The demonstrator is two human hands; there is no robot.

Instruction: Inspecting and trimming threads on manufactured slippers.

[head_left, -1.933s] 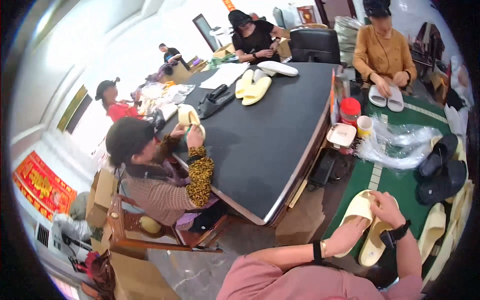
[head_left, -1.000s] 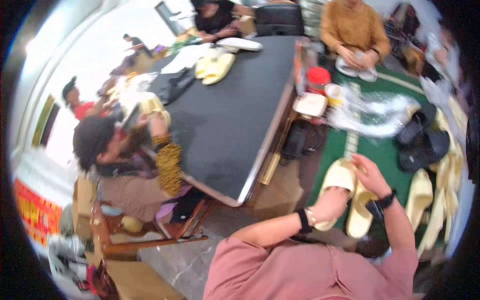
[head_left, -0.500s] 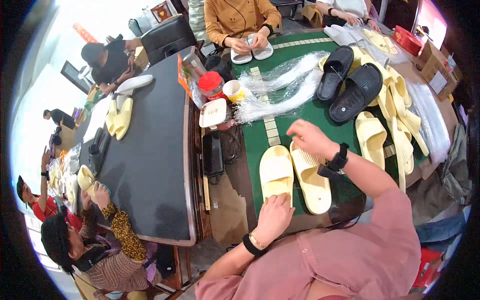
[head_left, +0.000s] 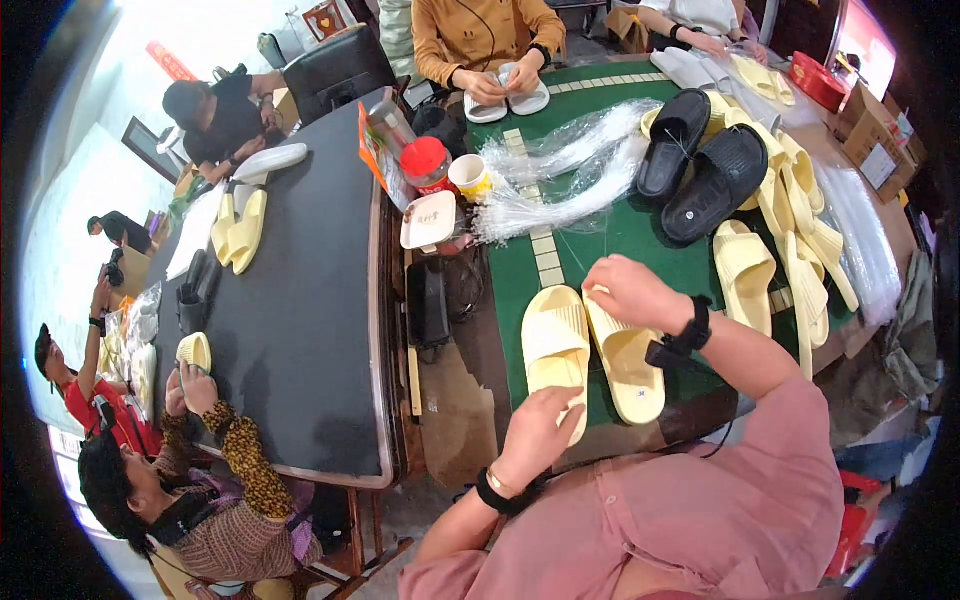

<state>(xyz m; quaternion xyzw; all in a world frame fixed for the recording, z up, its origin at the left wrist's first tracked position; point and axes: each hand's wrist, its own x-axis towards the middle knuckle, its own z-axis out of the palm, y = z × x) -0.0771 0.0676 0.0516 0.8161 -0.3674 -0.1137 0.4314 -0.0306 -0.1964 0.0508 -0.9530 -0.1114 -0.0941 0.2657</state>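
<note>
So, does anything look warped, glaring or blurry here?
Head view: fisheye distortion bows the long black-topped table; upper left, the white wall is washed out; near centre, clear plastic around white strands glints; the nearest pale-yellow ribbed slippers look fairly sharp.

Cream slippers (head_left: 557, 345) were listed as matt, moulded, foam-like plastic, ribbed across the straps. Black slippers (head_left: 715, 185) were finished likewise, in matt ribbed plastic. The green tabletop (head_left: 508, 268) was surfaced in matt, cloth-like material. White strands (head_left: 508, 217) were wrapped in glossy clear film (head_left: 575, 150). A jar lid (head_left: 424, 157) was made of smooth red plastic. The box (head_left: 880, 145) was formed of matt brown cardboard.
</note>
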